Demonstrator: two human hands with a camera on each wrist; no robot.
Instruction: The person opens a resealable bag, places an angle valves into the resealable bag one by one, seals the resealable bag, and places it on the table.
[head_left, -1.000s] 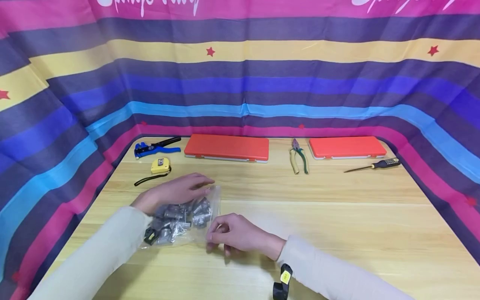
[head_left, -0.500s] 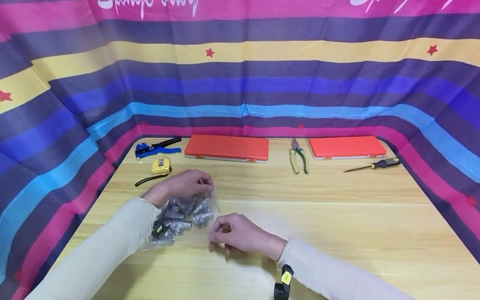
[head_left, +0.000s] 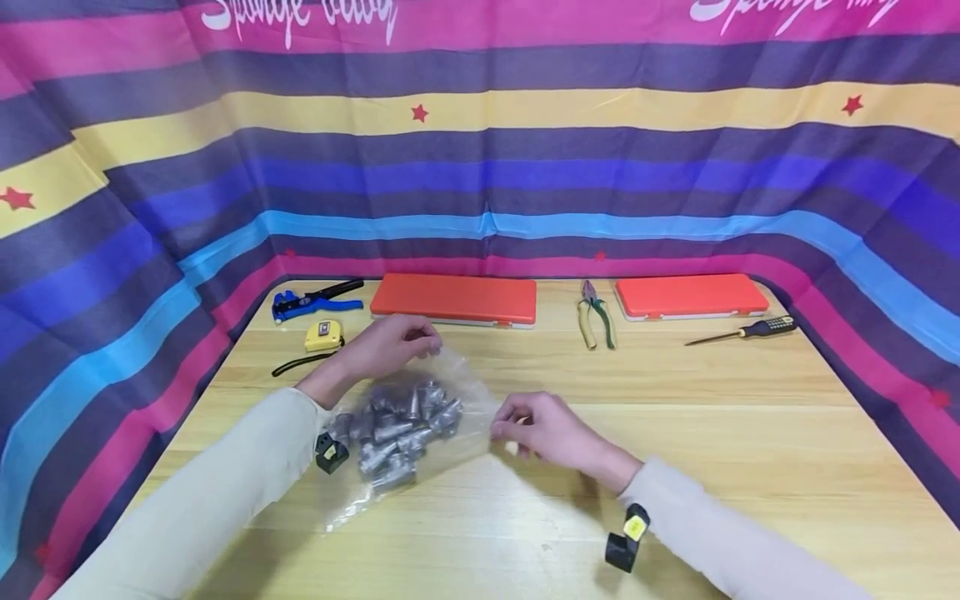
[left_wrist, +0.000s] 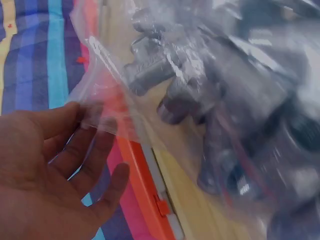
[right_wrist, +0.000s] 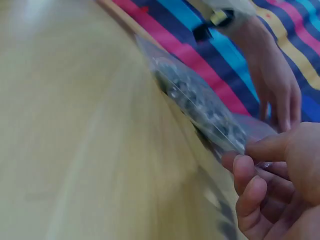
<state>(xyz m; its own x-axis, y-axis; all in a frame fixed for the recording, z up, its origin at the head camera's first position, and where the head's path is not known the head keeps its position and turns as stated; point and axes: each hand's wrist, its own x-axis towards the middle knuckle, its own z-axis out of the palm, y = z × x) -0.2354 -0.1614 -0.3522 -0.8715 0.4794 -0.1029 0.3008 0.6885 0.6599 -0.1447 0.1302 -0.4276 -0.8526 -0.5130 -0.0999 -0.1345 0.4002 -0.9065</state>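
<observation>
A clear plastic bag (head_left: 461,446) holds several grey pipe fittings (head_left: 405,433), some of them tee-shaped in the left wrist view. My left hand (head_left: 386,346) pinches the bag's far corner between thumb and fingers, with the other fingers (left_wrist: 117,182) spread loosely. At the right-hand corner, my right hand (head_left: 551,429) pinches the film with thumb and forefinger. The bag is stretched between both hands, tilted, and the right wrist view shows it lifted at the near side above the wooden table (right_wrist: 100,150).
Along the back lie a blue wire stripper (head_left: 315,302), two red cases, one left (head_left: 453,297) and one right, and pliers (head_left: 595,315). A yellow tape measure (head_left: 324,335) sits near my left wrist. A screwdriver (head_left: 742,331) lies at right. Striped cloth (head_left: 487,175) surrounds the table.
Both hands have carried the bag up and to the right, its corners now drawn apart. My left fingers have closed on the far corner. The fittings have shifted inside.
</observation>
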